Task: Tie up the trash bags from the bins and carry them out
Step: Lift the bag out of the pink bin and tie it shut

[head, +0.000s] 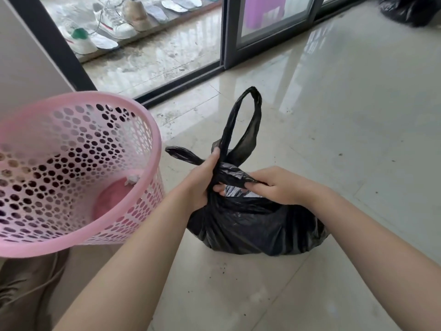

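Looking down from my head, the black trash bag (257, 225) sits on the pale tiled floor (346, 139) right in front of me, out of the pink perforated bin (78, 168), which stands just to its left with only a scrap of white paper at its bottom. My left hand (202, 180) is clenched around the gathered neck of the bag, where one handle loop (241, 123) stands upright above my fist and a shorter twisted end (181, 154) pokes out to the left; I hold it there, I judge, to keep the mouth pinched shut while the knot is made. My right hand (279, 187) pinches the other strip of black plastic, pulled sideways across the neck (the crossing of a knot, by the look of it). Whether the knot is already drawn tight I cannot tell, since my fingers cover it. A second dark bag (410, 10) lies far off at the top right, cut by the frame, and shoes (114, 22) show blurred beyond the sliding door (269, 27).
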Available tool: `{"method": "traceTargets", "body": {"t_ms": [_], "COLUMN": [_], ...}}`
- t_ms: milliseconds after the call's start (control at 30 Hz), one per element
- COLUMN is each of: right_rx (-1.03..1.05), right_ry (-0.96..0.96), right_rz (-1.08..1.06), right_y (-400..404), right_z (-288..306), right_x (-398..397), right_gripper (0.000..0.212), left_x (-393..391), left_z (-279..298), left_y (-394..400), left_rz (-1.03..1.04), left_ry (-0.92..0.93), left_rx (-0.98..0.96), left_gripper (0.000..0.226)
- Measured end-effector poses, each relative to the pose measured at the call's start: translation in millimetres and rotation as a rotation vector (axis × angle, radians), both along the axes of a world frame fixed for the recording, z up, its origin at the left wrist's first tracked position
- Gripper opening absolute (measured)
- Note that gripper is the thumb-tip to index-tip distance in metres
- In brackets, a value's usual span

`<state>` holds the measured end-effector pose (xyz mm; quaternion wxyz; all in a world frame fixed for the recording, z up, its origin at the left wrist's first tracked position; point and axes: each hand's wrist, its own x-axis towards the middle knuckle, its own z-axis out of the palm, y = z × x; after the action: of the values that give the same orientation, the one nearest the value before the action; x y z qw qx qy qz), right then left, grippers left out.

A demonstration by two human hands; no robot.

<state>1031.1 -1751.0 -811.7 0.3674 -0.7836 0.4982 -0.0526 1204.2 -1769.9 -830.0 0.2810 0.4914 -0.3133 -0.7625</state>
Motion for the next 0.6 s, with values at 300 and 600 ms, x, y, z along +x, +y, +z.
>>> {"method": "traceTargets", "body": {"t_ms": [300, 600], "right_rx": [0.650, 0.411], "right_ry": [-0.303, -0.434], "right_rz": [-0.266, -0.593], "right_y": [-7, -19], "right_z": [-6, 8], "right_x": [-25, -22], "right_gripper": [0.013, 0.032], "left_x": [7, 4], "left_z": [6, 18], "left_y": [6, 5], "left_rz": [-0.249, -0.325], "left_ry": [0.269, -0.443], "left_rx": [-0.081, -0.508], "left_gripper": [0.076, 0.015]}}
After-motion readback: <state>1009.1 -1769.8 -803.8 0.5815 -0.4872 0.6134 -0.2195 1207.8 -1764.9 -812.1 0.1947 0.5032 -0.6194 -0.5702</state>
